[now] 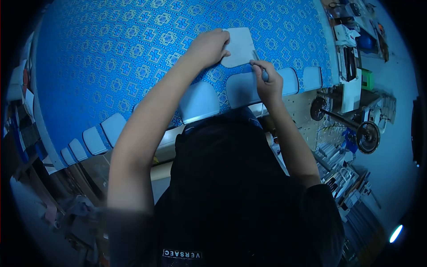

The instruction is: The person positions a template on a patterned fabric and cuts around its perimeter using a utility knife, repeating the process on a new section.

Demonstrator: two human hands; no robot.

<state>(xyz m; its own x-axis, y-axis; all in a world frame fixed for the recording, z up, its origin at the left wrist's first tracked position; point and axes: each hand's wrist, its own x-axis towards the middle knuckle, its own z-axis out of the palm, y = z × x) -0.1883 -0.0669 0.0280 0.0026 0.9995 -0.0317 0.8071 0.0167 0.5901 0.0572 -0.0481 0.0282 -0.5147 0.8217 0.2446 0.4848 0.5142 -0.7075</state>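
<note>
A pale flat piece with rounded lower corners (240, 46) lies on the blue patterned cloth (151, 38). My left hand (212, 46) grips its left edge, fingers curled at the upper corner and thumb lower down. Closed round a slim tool with a blue-grey handle (265, 76), my right hand (268, 80) is at the piece's lower right corner. The tool's thin front part runs up beside the right edge; its tip is too small to make out. Just below the hands, similar pale pieces (200, 101) sit along the table's near edge.
More pale pieces (94, 140) line the near edge at the left, and others (312, 78) at the right. Beyond the table's right side stand a barbell-like object with round discs (368, 137), a green container (367, 78) and piled items. Shelves or clutter show at the far left.
</note>
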